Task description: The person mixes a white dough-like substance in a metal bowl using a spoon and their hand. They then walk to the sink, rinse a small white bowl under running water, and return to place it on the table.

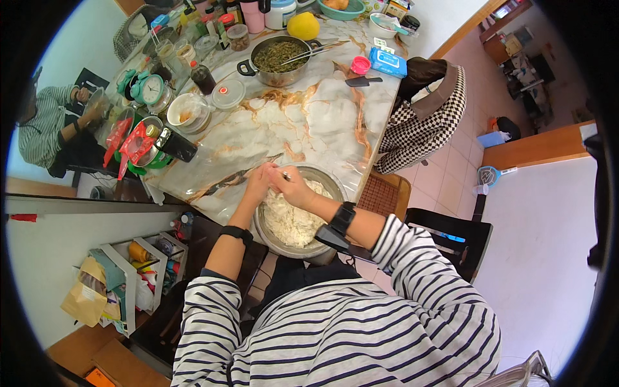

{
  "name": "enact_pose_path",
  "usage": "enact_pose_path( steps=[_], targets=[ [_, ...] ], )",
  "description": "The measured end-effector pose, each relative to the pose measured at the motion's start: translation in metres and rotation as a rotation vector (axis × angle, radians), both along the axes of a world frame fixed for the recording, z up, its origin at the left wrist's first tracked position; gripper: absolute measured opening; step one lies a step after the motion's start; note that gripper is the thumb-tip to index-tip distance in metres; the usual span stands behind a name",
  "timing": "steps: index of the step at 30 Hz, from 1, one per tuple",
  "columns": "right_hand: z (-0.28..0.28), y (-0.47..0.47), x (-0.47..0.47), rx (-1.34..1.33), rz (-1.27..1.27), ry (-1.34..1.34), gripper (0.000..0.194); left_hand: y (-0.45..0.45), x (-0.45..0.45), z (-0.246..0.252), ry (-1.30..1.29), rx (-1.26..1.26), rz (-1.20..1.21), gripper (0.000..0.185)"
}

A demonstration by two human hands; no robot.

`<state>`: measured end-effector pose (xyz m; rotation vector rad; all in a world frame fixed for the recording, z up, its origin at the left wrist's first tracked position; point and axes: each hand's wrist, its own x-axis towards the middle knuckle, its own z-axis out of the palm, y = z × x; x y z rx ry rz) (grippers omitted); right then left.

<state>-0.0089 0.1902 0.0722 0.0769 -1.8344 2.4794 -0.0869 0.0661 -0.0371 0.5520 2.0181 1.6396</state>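
Observation:
A round metal bowl [340, 186] stands at the near edge of the marble-patterned table, with shaggy, pale dough [297, 225] in it. Both hands meet above the bowl's far left rim. My left hand [262, 180] has its fingers bent against the other hand; what lies between them is hidden. My right hand [292, 186] is closed around a thin thing whose dark, shiny end shows at the top of the fist; I cannot tell what it is. Bits of dough seem to hang or lie just under the hands.
On the marble-patterned table [309, 126] stand a metal pot [280, 58] of chopped greens with tongs, a bottle of dark liquid [202, 77], a plastic lid [228, 94], a white bowl [186, 111] and a dark knife [363, 81]. A checkered jacket [425, 130] hangs at the right.

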Motion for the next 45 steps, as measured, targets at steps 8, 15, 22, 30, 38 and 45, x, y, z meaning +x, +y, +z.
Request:
enact_pose_path(
  steps=[8,15,22,30,38,45],
  targets=[
    [-0.023,0.048,-0.009,0.095,-0.149,-0.060,0.042,0.001,0.006,0.013,0.184,-0.213,0.015,0.029],
    [-0.034,0.099,0.063,-0.042,-0.360,-0.055,0.045,0.000,0.010,0.013,0.105,-0.237,0.101,0.033],
    [-0.038,0.097,0.131,-0.084,-0.493,-0.105,0.047,-0.014,0.028,0.001,0.102,-0.150,0.281,0.035],
    [-0.036,0.077,0.145,-0.273,-0.580,-0.140,0.048,-0.038,0.059,-0.003,-0.141,-0.043,0.536,0.036],
    [-0.043,0.015,0.108,-0.356,-0.467,-0.225,0.047,-0.055,0.103,0.002,-0.182,0.011,0.777,0.037],
    [-0.015,0.030,0.089,-0.292,-0.348,-0.120,0.049,-0.064,0.128,-0.002,-0.348,0.213,0.790,0.039]
  ],
)
